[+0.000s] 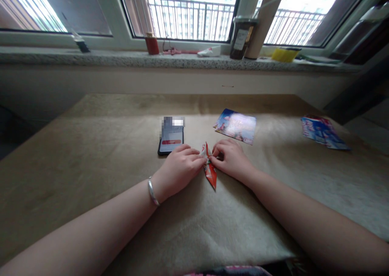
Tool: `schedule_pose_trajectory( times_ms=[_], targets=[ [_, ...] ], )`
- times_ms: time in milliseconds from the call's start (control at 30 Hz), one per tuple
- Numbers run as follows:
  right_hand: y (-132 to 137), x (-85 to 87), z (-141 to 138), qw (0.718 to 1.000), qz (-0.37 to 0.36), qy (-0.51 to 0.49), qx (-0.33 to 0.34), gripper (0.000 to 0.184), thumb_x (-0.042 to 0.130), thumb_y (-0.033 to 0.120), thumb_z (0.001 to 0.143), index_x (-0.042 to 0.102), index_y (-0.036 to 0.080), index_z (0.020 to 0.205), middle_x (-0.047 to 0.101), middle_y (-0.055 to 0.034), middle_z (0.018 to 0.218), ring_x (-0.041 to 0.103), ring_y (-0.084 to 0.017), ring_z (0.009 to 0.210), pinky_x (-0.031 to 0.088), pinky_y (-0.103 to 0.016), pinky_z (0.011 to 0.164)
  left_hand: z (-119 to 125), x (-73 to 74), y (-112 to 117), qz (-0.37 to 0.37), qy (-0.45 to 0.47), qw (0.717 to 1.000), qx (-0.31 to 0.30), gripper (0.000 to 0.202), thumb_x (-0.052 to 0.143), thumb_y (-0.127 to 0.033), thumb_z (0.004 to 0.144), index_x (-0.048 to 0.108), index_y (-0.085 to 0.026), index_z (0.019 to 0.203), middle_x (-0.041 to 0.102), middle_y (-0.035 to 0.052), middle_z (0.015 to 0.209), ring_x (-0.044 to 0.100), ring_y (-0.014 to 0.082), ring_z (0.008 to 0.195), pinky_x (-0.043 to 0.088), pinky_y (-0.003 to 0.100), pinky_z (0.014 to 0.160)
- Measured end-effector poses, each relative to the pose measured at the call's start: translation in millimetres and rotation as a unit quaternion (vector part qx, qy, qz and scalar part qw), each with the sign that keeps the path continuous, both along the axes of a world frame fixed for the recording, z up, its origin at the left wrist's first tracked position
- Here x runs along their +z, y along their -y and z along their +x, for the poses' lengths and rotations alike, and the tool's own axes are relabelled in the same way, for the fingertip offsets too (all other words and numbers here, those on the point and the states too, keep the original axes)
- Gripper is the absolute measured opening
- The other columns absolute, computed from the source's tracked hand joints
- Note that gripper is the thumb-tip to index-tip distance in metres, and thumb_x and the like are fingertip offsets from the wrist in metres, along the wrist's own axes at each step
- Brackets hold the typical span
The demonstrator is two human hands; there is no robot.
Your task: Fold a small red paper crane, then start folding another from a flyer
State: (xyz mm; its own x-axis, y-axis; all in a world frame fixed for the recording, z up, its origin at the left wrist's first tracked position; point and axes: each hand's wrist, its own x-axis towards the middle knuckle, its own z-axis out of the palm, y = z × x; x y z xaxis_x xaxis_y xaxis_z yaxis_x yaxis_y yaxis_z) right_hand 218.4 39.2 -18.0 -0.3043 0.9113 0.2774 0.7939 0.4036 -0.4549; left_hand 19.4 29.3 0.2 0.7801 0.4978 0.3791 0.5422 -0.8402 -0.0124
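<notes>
A small folded piece of red patterned paper (209, 171) lies on the beige cloth-covered table (91, 158), pointed at both ends. My left hand (179, 168), with a silver bracelet on the wrist, pinches its left edge with curled fingers. From the other side my right hand (231, 159) pinches the same paper, fingers bent and pressed on the fold. Both hands rest on the cloth.
A phone (171, 140) with a lit screen lies just behind my left hand. A colourful paper sheet (236, 125) sits behind my right hand, another paper sheet (323, 132) at far right. The windowsill (121, 59) holds a red cup (151, 44), a dark jar (240, 39) and a yellow object (285, 54).
</notes>
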Motion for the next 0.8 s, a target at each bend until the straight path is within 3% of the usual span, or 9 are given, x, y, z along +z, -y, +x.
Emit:
schedule_pose_trajectory(
  times_ms=[300,467,633,800],
  targets=[
    [1,-0.6,0,1.0,0.0,0.009,-0.005,0.011,0.062,0.026,0.074,0.057,0.02,0.065,0.063,-0.0024,0.079,0.051,-0.02,0.086,0.035,-0.033,0.08,-2,-1.2,0,0.007,-0.03,0.999,0.014,0.017,0.053,-0.024,0.091,0.064,-0.02,0.103,0.068,0.0039,0.095,0.057,0.0209,0.096,0.044,0.035,0.081],
    [4,1.9,-1,1.0,0.022,0.019,-0.004,0.008,0.062,0.026,0.075,0.059,0.019,0.079,0.063,-0.0033,0.084,0.052,-0.019,0.087,0.038,-0.031,0.079,0,-1.1,0,0.001,-0.038,0.999,0.02,0.019,0.052,-0.023,0.09,0.063,-0.02,0.105,0.067,0.005,0.095,0.056,0.0218,0.098,0.045,0.036,0.081],
    [10,8.3,-1,0.995,0.053,0.081,0.036,0.011,0.056,0.027,0.082,0.065,0.021,0.079,0.066,-0.0027,0.085,0.054,-0.018,0.084,0.039,-0.029,0.076,0,-0.5,-2,-0.031,-0.037,0.999,0.019,0.018,0.051,-0.023,0.091,0.063,-0.02,0.104,0.067,0.0037,0.095,0.055,0.0204,0.095,0.046,0.035,0.081],
    [13,11.1,1,0.986,0.079,0.141,0.035,0.02,0.055,0.031,0.084,0.067,0.02,0.074,0.068,-0.0033,0.083,0.056,-0.019,0.083,0.039,-0.031,0.074,0,0.4,-3,-0.041,-0.027,0.999,0.012,0.02,0.05,-0.023,0.092,0.064,-0.022,0.105,0.068,0.0034,0.095,0.056,0.0196,0.09,0.046,0.035,0.08]
  ],
)
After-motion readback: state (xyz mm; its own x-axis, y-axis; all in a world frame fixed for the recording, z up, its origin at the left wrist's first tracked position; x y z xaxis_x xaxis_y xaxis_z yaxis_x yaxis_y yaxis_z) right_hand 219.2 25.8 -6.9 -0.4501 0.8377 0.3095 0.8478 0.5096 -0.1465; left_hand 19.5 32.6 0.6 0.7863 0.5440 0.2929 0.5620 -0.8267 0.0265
